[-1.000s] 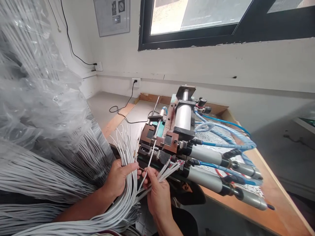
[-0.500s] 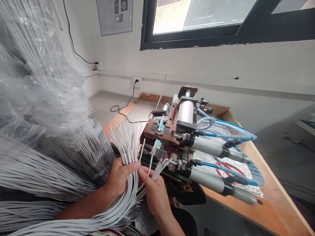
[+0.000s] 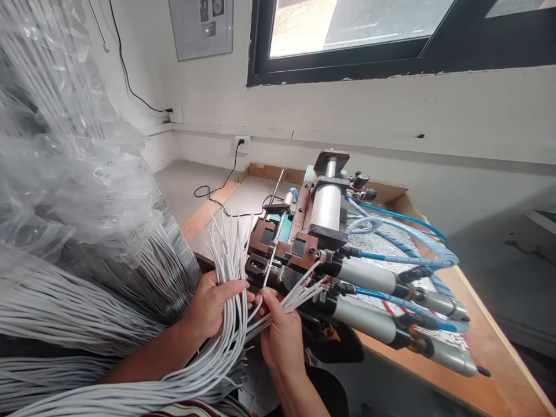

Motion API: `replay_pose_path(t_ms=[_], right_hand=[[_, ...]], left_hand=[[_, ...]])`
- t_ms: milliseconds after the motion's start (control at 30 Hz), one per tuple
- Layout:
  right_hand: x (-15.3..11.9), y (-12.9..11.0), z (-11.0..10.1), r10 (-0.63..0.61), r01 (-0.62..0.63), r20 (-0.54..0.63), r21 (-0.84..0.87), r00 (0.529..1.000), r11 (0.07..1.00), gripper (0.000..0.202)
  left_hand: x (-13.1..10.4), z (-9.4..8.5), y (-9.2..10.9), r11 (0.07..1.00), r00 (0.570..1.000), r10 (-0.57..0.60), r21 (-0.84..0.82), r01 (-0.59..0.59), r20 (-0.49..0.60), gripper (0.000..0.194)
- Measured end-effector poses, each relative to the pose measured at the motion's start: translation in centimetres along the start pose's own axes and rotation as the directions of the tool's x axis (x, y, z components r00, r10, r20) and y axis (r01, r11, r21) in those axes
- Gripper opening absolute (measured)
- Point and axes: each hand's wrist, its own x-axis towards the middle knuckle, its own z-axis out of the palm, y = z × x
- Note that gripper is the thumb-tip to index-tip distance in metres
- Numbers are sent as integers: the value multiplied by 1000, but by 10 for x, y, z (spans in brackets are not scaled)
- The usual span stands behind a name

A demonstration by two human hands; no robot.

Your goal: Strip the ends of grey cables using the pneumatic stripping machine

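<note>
My left hand (image 3: 211, 304) is wrapped round a thick bundle of pale grey cables (image 3: 230, 260), whose ends fan upward. Beside it, my right hand (image 3: 282, 336) pinches one cable between thumb and forefinger, its tip up at the front of the machine (image 3: 280, 249). The same hand also holds a smaller bunch of cables (image 3: 299, 295) that points right, with some reddish tips. The machine has brown clamp blocks, an upright silver cylinder and two cylinders lying to the right.
Long grey cables (image 3: 65, 301) and clear plastic wrapping (image 3: 73, 179) fill the left side. Blue air hoses (image 3: 408, 255) run over the wood-edged bench (image 3: 490, 347), where white scraps lie. A black power cord (image 3: 221, 191) leads to a wall socket (image 3: 242, 144).
My right hand has moved slightly right, bringing the single cable up to the machine's front. The smaller bunch shifted right and up. The machine's clamp blocks and cylinders have changed position.
</note>
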Motion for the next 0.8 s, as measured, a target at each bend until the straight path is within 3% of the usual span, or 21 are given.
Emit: replay_pose_path(t_ms=[200,333,433,600,700,800], right_hand=[[2,-7,2,79,-79,12,42,997,996,23],[0,-13,6,186,-193,157,35,970,980,27],[-3,-13,6,155,-154,223,-20,963,988,29],[-4,-1,-2,48,-45,68,-33,997,998,27],[-2,2,-5,55,-55,-34,0,998,998,28],[0,-2,-2,80,-77,-59,48,995,996,29]], left_hand=[[2,0,-4,998,999,48,51,-46,-23,23],[1,0,-10,997,997,65,43,-63,-36,26],[-2,-1,-14,996,996,81,40,-82,24,22],[-5,-3,-17,996,997,72,49,-71,-21,22],[-5,-3,-17,998,998,45,44,-43,-46,25],[-4,-2,-16,999,998,35,35,-33,-50,27]])
